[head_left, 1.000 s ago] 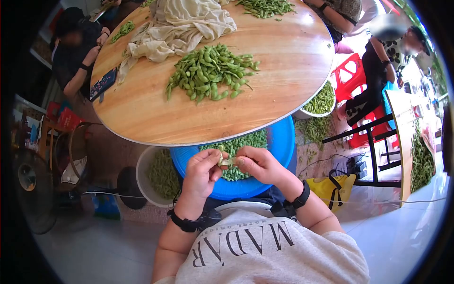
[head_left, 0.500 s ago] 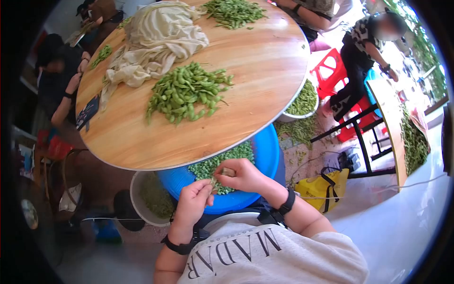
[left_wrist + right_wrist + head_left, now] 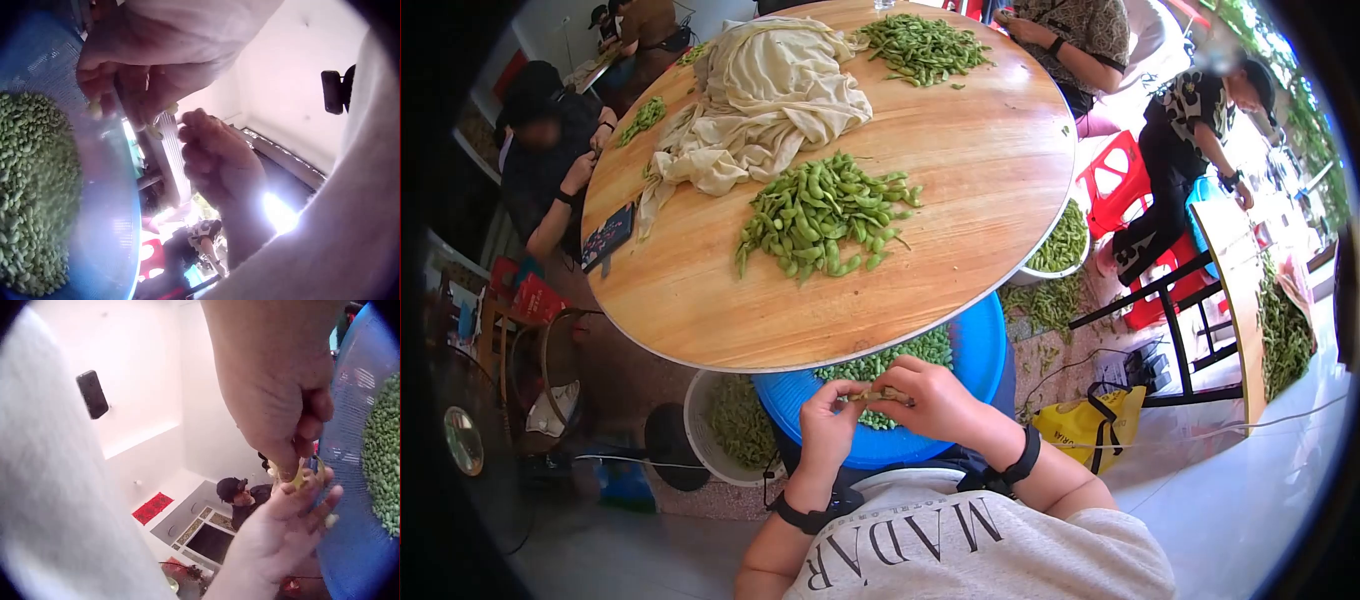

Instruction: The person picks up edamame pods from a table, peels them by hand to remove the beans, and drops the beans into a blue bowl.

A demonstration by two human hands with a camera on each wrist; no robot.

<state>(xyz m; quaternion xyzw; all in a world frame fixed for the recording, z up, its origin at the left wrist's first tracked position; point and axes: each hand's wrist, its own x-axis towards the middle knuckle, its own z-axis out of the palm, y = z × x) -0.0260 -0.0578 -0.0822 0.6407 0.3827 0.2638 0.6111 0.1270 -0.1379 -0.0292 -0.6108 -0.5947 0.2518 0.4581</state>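
Note:
Fingertips nearly together, both hands work at a green soybean pod [image 3: 874, 397] over the blue basket [image 3: 990, 372]. My left hand [image 3: 827, 428] pinches the pod's left end between thumb and fingers. At the other end, my right hand [image 3: 938, 402] grips it with curled fingers that hide part of it. In the right wrist view the pod [image 3: 302, 480] looks split and yellowish, and a pale bean [image 3: 331, 520] shows at the left fingertips. Shelled green beans [image 3: 34, 187] lie heaped in the basket below.
The round wooden table [image 3: 700, 310] overhangs the basket and bears a pile of pods [image 3: 825, 215] and a crumpled cloth [image 3: 760, 100]. A white bucket of pods [image 3: 735, 430] stands left of the basket, a yellow bag [image 3: 1090, 425] right. Other people sit or stand around.
The head view has shifted. Half a second ago the right hand was farther out than the left; now they are level, fingertips meeting at the pod. A second ago a pod stretched between them.

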